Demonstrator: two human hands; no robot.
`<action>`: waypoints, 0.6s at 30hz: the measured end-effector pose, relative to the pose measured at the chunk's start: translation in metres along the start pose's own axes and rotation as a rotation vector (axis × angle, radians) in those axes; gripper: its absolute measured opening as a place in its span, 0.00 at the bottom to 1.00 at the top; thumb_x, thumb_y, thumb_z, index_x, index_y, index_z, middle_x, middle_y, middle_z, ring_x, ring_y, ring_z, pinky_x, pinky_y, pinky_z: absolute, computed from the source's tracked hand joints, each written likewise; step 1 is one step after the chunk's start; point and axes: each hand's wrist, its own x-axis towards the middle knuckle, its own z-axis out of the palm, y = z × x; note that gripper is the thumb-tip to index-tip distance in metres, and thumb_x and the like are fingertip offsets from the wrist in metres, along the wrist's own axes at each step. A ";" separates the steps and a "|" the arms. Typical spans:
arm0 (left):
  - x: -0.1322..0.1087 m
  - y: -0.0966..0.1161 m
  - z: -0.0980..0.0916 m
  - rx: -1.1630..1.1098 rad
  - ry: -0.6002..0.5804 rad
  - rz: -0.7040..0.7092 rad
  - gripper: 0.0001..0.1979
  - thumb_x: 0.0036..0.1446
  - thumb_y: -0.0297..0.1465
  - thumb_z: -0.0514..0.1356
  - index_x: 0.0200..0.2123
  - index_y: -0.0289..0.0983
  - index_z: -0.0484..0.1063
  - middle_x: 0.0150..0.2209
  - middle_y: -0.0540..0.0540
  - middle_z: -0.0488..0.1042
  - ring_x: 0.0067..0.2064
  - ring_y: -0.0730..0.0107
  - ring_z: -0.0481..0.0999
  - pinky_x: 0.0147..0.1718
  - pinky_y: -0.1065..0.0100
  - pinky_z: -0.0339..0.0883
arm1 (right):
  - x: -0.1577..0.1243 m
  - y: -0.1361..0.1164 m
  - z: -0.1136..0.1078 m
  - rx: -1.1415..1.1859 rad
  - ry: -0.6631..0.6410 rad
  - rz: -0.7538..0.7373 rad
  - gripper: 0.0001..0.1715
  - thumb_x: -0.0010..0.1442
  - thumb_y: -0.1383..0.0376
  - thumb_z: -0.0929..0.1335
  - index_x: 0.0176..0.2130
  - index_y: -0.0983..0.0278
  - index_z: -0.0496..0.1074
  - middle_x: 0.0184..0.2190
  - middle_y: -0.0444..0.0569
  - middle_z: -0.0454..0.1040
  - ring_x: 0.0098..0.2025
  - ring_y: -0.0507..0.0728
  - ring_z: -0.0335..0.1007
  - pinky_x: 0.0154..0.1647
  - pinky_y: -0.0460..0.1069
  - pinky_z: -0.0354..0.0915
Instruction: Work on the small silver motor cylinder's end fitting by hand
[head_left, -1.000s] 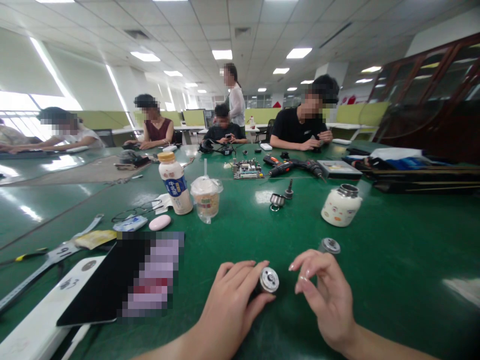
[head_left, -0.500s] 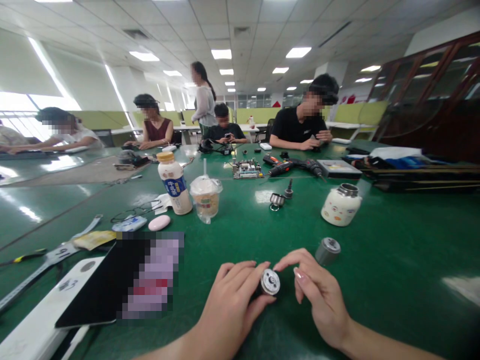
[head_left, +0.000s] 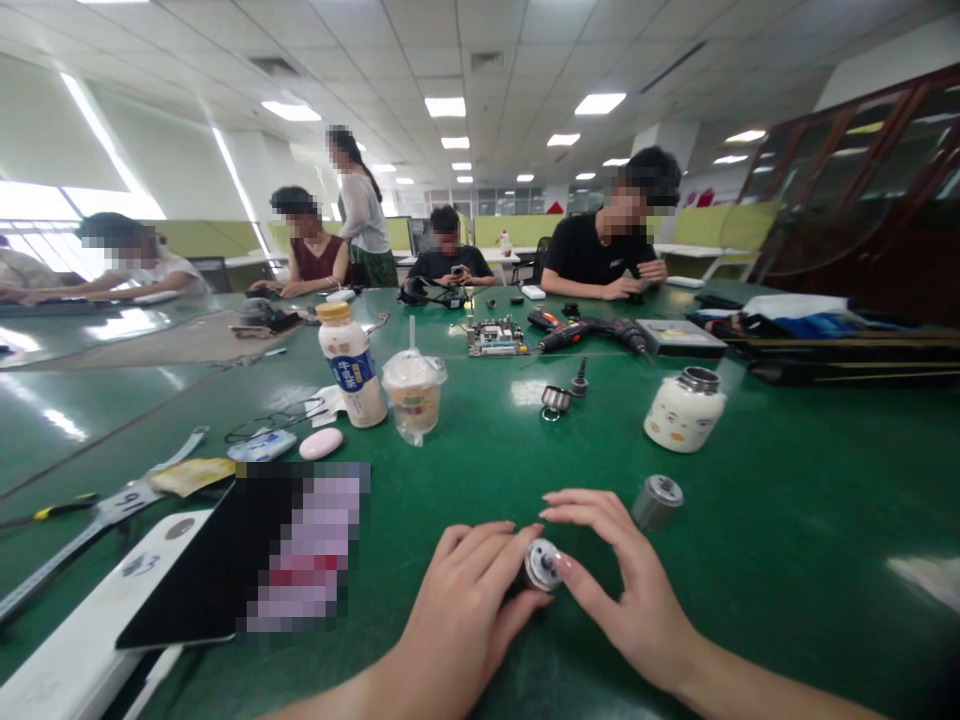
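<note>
My left hand (head_left: pixel 472 600) is closed round a small metal cylinder (head_left: pixel 541 565), its fingers over the far side and its thumb at the near side. The cylinder's pale round end faces up toward me, with small dark holes and a stub in the middle. My right hand (head_left: pixel 626 590) is open just to the right. Its thumb tip touches the end face near the stub, while its fingers arch apart beyond the cylinder. A second grey metal cylinder (head_left: pixel 658 502) stands on the green table behind my right hand.
Farther back are a ring-shaped metal part (head_left: pixel 555 402), a shafted part (head_left: pixel 579 378), a cream jar (head_left: pixel 684 410) and a circuit board (head_left: pixel 496 337). Power drills (head_left: pixel 592 332) lie beyond. A bottle (head_left: pixel 352 370), lidded cup (head_left: pixel 412 395) and dark tablet (head_left: pixel 202 570) are at left. People sit across the table.
My right thumb has moved left onto the cylinder's end face, and the right fingers have lifted and spread. The left hand keeps its hold. A standing person in the background has moved left.
</note>
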 end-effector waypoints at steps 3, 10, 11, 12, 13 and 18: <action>0.000 0.000 0.000 -0.015 0.005 -0.009 0.16 0.64 0.33 0.59 0.54 0.38 0.67 0.48 0.42 0.78 0.49 0.55 0.76 0.45 0.55 0.68 | 0.001 -0.002 0.001 -0.089 -0.055 0.006 0.14 0.57 0.64 0.71 0.45 0.52 0.76 0.53 0.50 0.73 0.55 0.65 0.66 0.56 0.64 0.59; -0.001 -0.001 0.002 -0.014 -0.006 -0.017 0.19 0.64 0.33 0.59 0.57 0.40 0.64 0.50 0.42 0.77 0.50 0.57 0.76 0.46 0.56 0.68 | 0.003 -0.001 0.002 -0.040 0.030 -0.018 0.06 0.59 0.62 0.72 0.37 0.51 0.80 0.48 0.48 0.78 0.51 0.64 0.70 0.53 0.63 0.64; -0.002 -0.002 0.002 -0.014 -0.004 -0.017 0.19 0.63 0.33 0.60 0.57 0.39 0.64 0.50 0.42 0.78 0.50 0.57 0.76 0.46 0.56 0.68 | 0.004 0.001 0.002 -0.033 0.056 -0.012 0.06 0.60 0.62 0.71 0.38 0.52 0.80 0.47 0.48 0.79 0.51 0.63 0.70 0.53 0.62 0.64; -0.002 -0.002 0.003 -0.015 -0.004 -0.020 0.20 0.63 0.33 0.61 0.57 0.39 0.64 0.50 0.42 0.78 0.50 0.56 0.76 0.46 0.56 0.67 | 0.006 0.004 0.001 -0.038 0.084 0.002 0.06 0.60 0.62 0.71 0.39 0.52 0.80 0.46 0.48 0.79 0.50 0.63 0.71 0.53 0.63 0.64; -0.002 -0.002 0.003 -0.017 -0.007 -0.027 0.21 0.62 0.32 0.61 0.57 0.39 0.64 0.50 0.42 0.78 0.50 0.56 0.76 0.46 0.56 0.67 | 0.007 0.008 0.001 -0.058 0.107 0.025 0.07 0.61 0.62 0.71 0.39 0.52 0.80 0.46 0.49 0.79 0.50 0.63 0.71 0.53 0.64 0.64; -0.001 -0.003 0.003 -0.037 -0.051 -0.091 0.22 0.61 0.30 0.63 0.57 0.39 0.62 0.52 0.43 0.76 0.51 0.57 0.75 0.47 0.56 0.67 | 0.010 0.030 0.001 -0.286 -0.035 0.146 0.06 0.58 0.59 0.72 0.37 0.49 0.81 0.49 0.50 0.78 0.53 0.68 0.69 0.52 0.72 0.62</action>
